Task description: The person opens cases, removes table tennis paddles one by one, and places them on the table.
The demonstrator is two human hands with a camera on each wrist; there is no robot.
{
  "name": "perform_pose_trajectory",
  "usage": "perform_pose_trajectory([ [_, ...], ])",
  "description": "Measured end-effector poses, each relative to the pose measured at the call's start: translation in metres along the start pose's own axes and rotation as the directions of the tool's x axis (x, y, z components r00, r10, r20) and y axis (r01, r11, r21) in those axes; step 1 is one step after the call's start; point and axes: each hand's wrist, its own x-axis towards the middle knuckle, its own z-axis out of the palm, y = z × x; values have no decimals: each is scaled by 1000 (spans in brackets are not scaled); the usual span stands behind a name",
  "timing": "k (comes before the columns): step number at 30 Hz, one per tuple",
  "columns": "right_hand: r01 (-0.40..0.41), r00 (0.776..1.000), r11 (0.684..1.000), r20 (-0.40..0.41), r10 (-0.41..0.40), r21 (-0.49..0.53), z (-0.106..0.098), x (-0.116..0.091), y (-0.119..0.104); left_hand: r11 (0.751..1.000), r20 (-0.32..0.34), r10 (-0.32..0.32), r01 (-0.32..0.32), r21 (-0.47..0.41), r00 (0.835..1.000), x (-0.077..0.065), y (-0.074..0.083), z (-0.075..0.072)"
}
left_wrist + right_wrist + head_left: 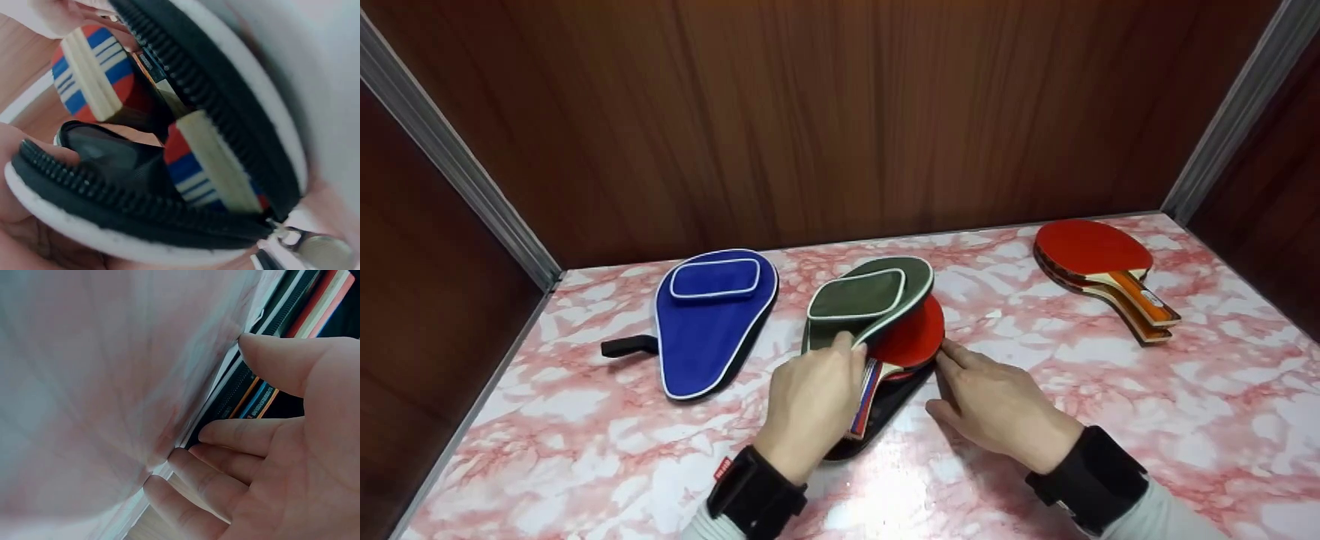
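A green table tennis paddle case [856, 294] with white piping lies unzipped at the table's middle, its cover lifted. My left hand [814, 394] grips the cover's edge. Inside the case are table tennis paddles; a red-faced paddle [919, 336] shows on top. In the left wrist view, two striped handle ends [93, 73] appear between the zipper edges [101, 191]. My right hand [1001, 401] rests at the right side of the case, its fingertips touching the edge near the paddle's rim. The lifted cover hides part of the paddles.
A blue paddle case [706, 322] with a black strap [628, 346] lies to the left. Two stacked red paddles [1091, 247] with orange handles lie at the back right. Brown wooden panels [840, 120] stand behind and beside the pink marbled table [607, 457].
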Motion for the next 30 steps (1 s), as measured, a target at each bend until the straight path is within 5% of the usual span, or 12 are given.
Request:
perform_pose_trajectory([
  [5, -1, 1000, 1000, 2, 1, -4, -1, 0, 1, 989, 79, -64, 73, -126, 995, 0, -12, -7],
  [13, 7, 1000, 1000, 3, -7, -1, 0, 0, 1, 935, 135, -167, 200, -294, 977, -2, -33, -17],
  [30, -7, 1000, 1000, 21, 6, 22, -1, 0, 2, 929, 115, -246, 268, -254, 962, -12, -73, -39],
])
